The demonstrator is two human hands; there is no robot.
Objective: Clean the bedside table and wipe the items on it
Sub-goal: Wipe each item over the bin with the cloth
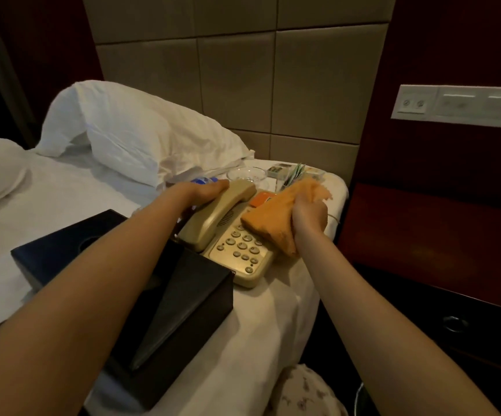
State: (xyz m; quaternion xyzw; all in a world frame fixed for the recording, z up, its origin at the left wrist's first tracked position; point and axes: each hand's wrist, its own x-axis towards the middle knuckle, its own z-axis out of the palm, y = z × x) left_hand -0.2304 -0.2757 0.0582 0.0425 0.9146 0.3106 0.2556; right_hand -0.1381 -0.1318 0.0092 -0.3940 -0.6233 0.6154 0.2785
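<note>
The left hand point(210, 190) holds the far end of the handset point(217, 213), fingers curled round it. The right hand point(309, 216) squeezes an orange cloth point(273, 219) that lies on the phone point(244, 255). The phone sits on a white sheet point(268, 310), touching a black box point(189, 295). A pillow point(141, 130) is behind.

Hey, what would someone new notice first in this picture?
The bright orange cloth, bunched in the right hand, presses on the beige phone at centre. The left hand lies on the handset. A black tissue box sits nearest the camera, with a white pillow behind on the left.
</note>
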